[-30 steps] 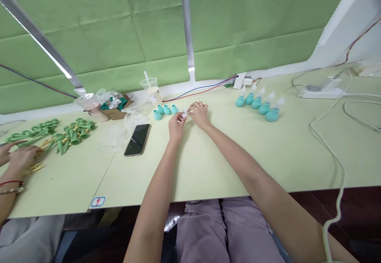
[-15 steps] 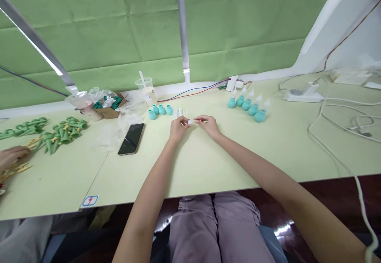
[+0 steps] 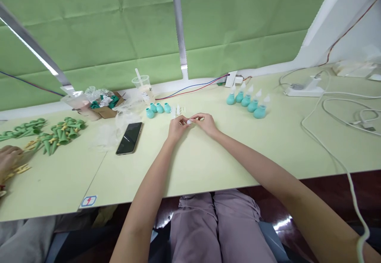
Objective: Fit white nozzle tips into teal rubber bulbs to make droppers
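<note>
Over the middle of the table, my left hand (image 3: 176, 127) pinches a small white translucent piece (image 3: 189, 121), perhaps a nozzle tip. My right hand (image 3: 206, 123) has its fingertips closed at the same piece, nearly touching the left fingers; whether it holds a separate tiny part is hidden. Just beyond my left hand lie a few small white tips (image 3: 177, 110). Several open-necked turquoise bulbs (image 3: 160, 108) stand beside them on the left. To the right is a slanting row of turquoise bulbs topped with pointed white nozzles (image 3: 253, 105).
A black phone (image 3: 129, 138) lies left of my arms, beside crumpled clear plastic (image 3: 107, 136). Behind are a lidded drink cup (image 3: 145, 90) and a cardboard box (image 3: 110, 111). A co-worker's hand (image 3: 8, 160) is among green and yellow parts. A power strip (image 3: 305, 90) and cables lie right.
My right hand has moved left, bringing its fingertips from a small gap away up to the white piece in my left hand. The view has shifted slightly.
</note>
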{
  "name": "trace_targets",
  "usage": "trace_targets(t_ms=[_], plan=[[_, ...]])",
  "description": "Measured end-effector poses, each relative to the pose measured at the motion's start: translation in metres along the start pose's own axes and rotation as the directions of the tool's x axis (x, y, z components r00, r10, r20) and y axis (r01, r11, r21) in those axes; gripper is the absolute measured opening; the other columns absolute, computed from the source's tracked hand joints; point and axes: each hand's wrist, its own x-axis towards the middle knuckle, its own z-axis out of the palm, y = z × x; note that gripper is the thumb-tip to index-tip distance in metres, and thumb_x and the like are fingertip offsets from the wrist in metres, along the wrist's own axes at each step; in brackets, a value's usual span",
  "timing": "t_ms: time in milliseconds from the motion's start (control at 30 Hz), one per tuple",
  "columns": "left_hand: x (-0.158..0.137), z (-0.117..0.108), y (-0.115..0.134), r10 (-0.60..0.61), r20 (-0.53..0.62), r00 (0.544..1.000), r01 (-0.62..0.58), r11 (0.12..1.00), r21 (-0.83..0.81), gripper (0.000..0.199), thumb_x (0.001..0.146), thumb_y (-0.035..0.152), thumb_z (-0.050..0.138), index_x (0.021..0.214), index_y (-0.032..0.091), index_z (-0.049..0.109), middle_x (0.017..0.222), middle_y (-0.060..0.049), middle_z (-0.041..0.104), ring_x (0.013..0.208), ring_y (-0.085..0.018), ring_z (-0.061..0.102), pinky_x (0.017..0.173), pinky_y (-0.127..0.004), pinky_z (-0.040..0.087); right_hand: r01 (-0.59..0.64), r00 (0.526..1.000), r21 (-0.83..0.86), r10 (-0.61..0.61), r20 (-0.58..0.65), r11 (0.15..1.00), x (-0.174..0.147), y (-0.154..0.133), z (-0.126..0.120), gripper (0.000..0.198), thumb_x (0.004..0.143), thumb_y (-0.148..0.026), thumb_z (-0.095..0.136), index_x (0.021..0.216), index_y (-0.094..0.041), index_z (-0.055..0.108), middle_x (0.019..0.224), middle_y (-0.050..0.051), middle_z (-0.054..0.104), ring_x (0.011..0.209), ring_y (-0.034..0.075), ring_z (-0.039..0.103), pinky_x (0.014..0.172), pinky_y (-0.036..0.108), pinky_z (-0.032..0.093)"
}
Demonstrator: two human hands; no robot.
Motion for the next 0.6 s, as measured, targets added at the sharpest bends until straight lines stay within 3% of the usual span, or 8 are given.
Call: trace_targets(t_ms=[233, 600], plan=[[0.0002, -0.0021, -0.0029, 0.047, -0.016, 0.999, -0.046, 0.998, 0.047, 0.013, 0.066, 0.029, 0.065, 0.075, 0.019, 0.065, 0.074, 0.0, 0.065, 0.062, -0.011, 0.052, 0.063, -0.024, 0.041, 0.032, 0.999, -0.015, -0.031, 0.031, 0.999, 0.0018, 0.0034, 0.001, 0.019, 0.073, -0.041, 0.063, 0.075, -0.025, 0.073, 0.078, 0.001, 0.07, 0.066, 0.014, 0.053, 0.069, 0.029, 0.041], [-0.0034, -0.0008, 0.0057, 0.179, -0.049, 0.983, -0.165, 0.964, 0.208, 0.008, 0.071, 0.021, 0.066, 0.079, 0.021, 0.065, 0.076, -0.002, 0.065, 0.069, -0.015, 0.054, 0.069, -0.028, 0.042, -0.124, 0.989, 0.367, 0.083, 0.124, 0.922, 0.0055, 0.0097, 0.0001, 0.028, 0.057, -0.043, 0.074, 0.07, -0.019, 0.069, 0.078, 0.004, 0.07, 0.07, 0.015, 0.06, 0.071, 0.029, 0.045]])
